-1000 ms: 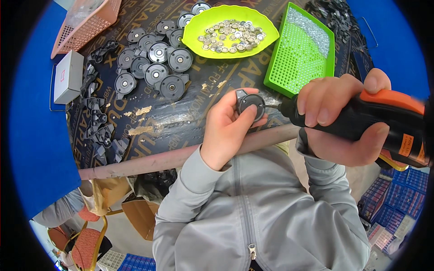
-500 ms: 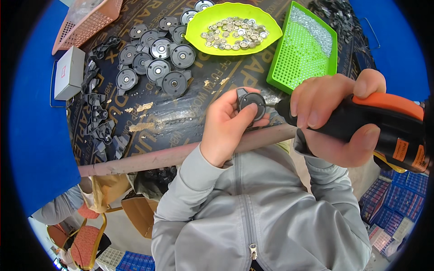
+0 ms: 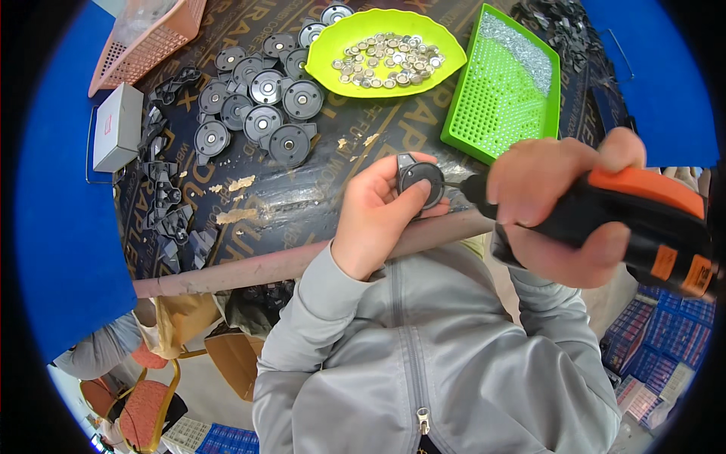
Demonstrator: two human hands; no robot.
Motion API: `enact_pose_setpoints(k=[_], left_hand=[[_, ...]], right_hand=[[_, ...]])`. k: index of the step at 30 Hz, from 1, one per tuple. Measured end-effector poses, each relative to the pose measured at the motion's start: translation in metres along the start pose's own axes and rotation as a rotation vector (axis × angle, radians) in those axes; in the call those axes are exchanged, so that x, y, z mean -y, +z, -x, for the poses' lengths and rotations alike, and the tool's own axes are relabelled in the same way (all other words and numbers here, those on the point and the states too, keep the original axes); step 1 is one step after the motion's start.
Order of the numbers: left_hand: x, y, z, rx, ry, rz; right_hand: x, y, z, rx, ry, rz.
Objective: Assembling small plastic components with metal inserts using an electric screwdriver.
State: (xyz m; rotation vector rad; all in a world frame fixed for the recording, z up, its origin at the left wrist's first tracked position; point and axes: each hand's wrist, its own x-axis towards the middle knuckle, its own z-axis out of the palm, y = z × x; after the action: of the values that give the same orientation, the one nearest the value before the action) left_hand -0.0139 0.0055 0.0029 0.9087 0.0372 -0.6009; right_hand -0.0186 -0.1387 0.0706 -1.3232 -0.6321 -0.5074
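Near the table's front edge, my left hand (image 3: 376, 216) pinches a round dark grey plastic part (image 3: 421, 181) with a short tab, thumb on its face. My right hand (image 3: 560, 200), smeared by motion, is wrapped around a black and orange electric screwdriver (image 3: 643, 219). The bit points left and its tip is at the right side of the round part; whether it touches a screw I cannot make out. Several similar round parts (image 3: 291, 144) with metal centres lie in a group at the back left.
Behind my hands stand a yellow-green bowl (image 3: 325, 57) of small metal discs and a green perforated tray (image 3: 484, 121) with small screws. Dark plastic pieces (image 3: 170, 197) line the left side, beside a white box (image 3: 119, 129) and a pink basket (image 3: 155, 47). More dark pieces (image 3: 563, 38) lie far right.
The right hand and screwdriver have shifted slightly and are now blurred. The view has tilted a little. My left hand still holds the round part in nearly the same place.
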Motion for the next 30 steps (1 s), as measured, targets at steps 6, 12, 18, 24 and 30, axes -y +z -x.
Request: enact_pose_setpoints(k=[6, 12, 18, 24, 30], left_hand=[[-0.003, 0.001, -0.002, -0.034, 0.002, 0.017], [-0.007, -0.001, -0.002, -0.011, 0.006, 0.207], [-0.005, -0.001, -0.003, -0.004, 0.025, 0.186], [-0.004, -0.002, -0.003, -0.001, 0.010, 0.159], [-0.003, -0.002, -0.003, 0.020, 0.011, 0.156]], right_hand=[[-0.006, -0.040, -0.013, -0.368, -0.054, 0.069], [-0.017, -0.059, -0.012, -0.349, 0.065, 0.201], [-0.023, -0.054, -0.010, -0.342, 0.074, 0.184], [-0.027, -0.053, -0.011, -0.356, 0.007, 0.191], [-0.027, -0.052, -0.009, -0.339, 0.045, 0.221]])
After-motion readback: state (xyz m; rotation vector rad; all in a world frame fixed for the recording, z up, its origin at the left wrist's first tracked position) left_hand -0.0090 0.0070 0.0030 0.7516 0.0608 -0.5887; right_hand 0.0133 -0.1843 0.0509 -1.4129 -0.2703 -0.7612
